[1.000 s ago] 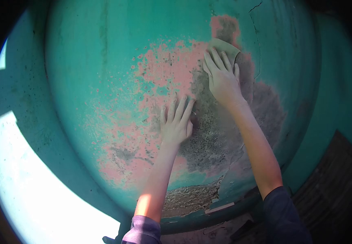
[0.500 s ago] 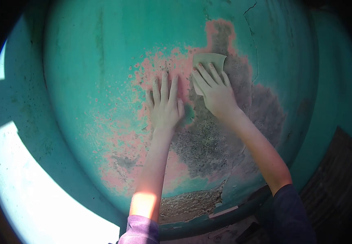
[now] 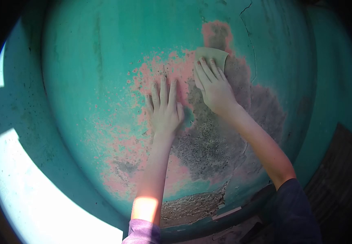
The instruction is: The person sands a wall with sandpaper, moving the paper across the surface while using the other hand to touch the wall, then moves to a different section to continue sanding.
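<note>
Sheet (image 3: 213, 53): one o'clock on the wall (image 3: 103, 73), under your right fingers (image 3: 204, 69).
Right hand (image 3: 220, 95): your grip pins the sheet there.
Left hand (image 3: 166, 116): grip released, fingers spread, seven o'clock from the sheet.
Stroke: apparently rubbing; your next move likely calls for even pressure.

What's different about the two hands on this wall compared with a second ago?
The left hand has moved up and left across the wall; the right hand has shifted slightly down and left with the sandpaper sheet under its fingers. Nothing was let go, and the grey patch looks unchanged.
</note>
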Tool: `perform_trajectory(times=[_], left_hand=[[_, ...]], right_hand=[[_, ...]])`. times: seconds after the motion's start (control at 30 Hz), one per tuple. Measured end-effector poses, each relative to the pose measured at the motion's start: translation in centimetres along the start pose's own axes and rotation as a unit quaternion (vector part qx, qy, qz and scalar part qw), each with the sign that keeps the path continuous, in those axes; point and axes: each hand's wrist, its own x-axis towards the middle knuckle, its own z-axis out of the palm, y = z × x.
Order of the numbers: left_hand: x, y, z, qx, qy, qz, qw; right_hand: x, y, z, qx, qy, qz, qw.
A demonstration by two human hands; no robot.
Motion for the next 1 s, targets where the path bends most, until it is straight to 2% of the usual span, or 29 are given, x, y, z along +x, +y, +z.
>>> perform_trajectory(times=[0.13,0.2,0.23,0.3,0.43,0.5,0.53,0.6,0.63,0.7,0.73,0.77,0.87,0.9,0.97,1.0], left_hand=[[-0.1,0.1,-0.2,-0.002,-0.017,-0.004,1.0],[-0.3,0.3,-0.2,-0.005,-0.024,-0.01,1.0],[-0.3,0.3,-0.2,-0.004,-0.025,-0.011,1.0],[-0.1,0.1,-0.3,-0.001,-0.026,-0.007,1.0],[-0.2,0.1,-0.2,0.002,-0.031,-0.009,0.999],[-0.5,0.3,-0.2,0.004,-0.03,-0.01,0.999],[-0.4,0.2,-0.2,0.005,-0.026,-0.008,1.0],[-0.3,0.1,-0.1,0.007,-0.026,-0.004,1.0],[-0.4,0.1,-0.1,0.01,-0.029,-0.004,1.0],[-0.5,0.2,-0.1,0.011,-0.033,-0.006,0.999],[-0.7,0.2,-0.2,0.009,-0.039,-0.007,0.999],[-1.0,0.3,-0.3,0.008,-0.047,-0.008,0.999],[-1.3,0.3,-0.2,0.017,-0.051,-0.006,0.999],[-1.5,0.4,-0.3,0.016,-0.054,-0.007,0.998],[-1.8,0.4,-0.5,0.016,-0.069,-0.006,0.997],[-2.0,0.5,-0.4,0.016,-0.071,-0.01,0.997]], right_hand=[[-1.0,2.2,-0.7,-0.018,-0.037,-0.071,0.997],[-0.4,3.7,0.0,-0.04,0.042,0.103,0.993],[-1.0,2.8,-0.5,-0.04,0.042,0.102,0.993],[-3.0,0.2,-1.2,0.017,-0.041,-0.025,0.999],[-4.8,1.7,-1.8,-0.013,-0.085,-0.073,0.994],[-5.2,2.5,-0.6,-0.055,-0.018,0.084,0.995],[-6.1,1.9,-0.6,-0.054,-0.018,0.085,0.995],[-8.8,-0.1,-1.2,0.011,-0.129,-0.08,0.988],[-9.2,-0.1,-1.6,0.013,-0.133,-0.078,0.988],[-9.6,0.8,-2.7,0.01,-0.138,-0.004,0.99],[-9.9,1.3,-1.9,-0.035,-0.086,0.057,0.994],[-10.8,1.0,-1.8,-0.034,-0.092,0.055,0.994],[-14.2,-1.2,-1.6,0.057,-0.185,-0.115,0.974],[-14.4,-1.3,-1.8,0.058,-0.187,-0.115,0.974],[-14.3,-1.3,-2.0,0.02,-0.12,0.084,0.989],[-14.9,-1.5,-1.9,0.02,-0.123,0.081,0.989]])
